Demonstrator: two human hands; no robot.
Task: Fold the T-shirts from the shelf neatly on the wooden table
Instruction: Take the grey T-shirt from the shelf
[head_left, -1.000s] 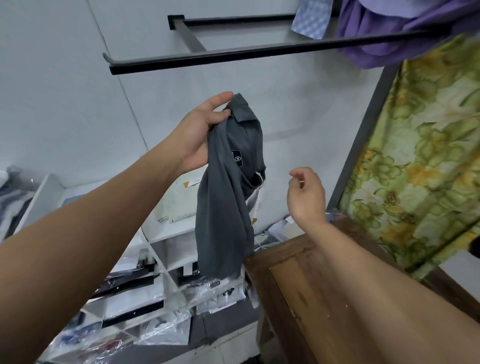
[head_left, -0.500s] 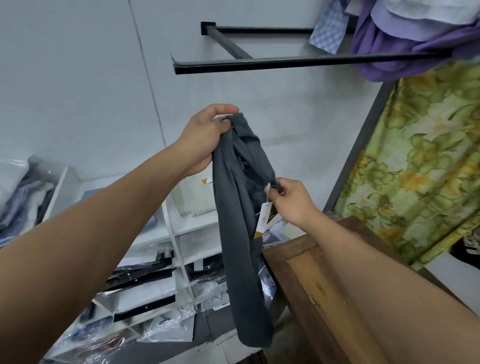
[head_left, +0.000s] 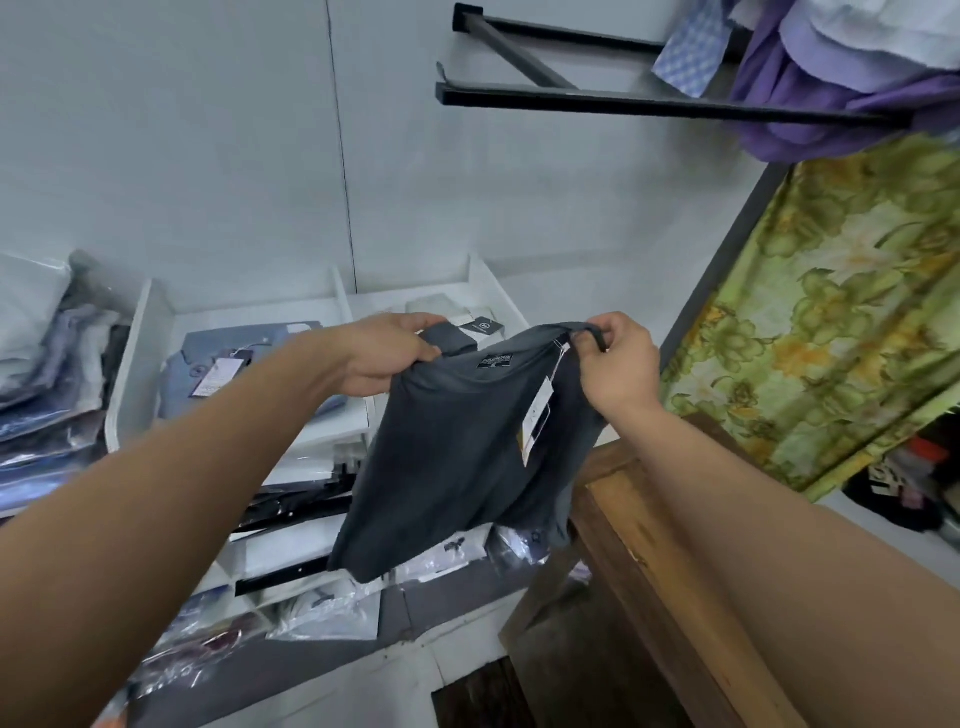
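Grey tee (head_left: 457, 441) in L hand (head_left: 384, 358) & R hand (head_left: 618, 364), by table (head_left: 665, 571)

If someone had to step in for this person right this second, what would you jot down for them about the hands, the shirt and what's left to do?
Left hand: grips the top edge of the dark grey T-shirt on one side.
Right hand: pinches the top edge on the other side.
The shirt hangs in the air between them with its paper tag dangling. It is in front of the white shelf and beside the wooden table.
Done: this shirt is off the shelf and held up.
Left: lay it on the table and fold it. More garments lie on the shelf.
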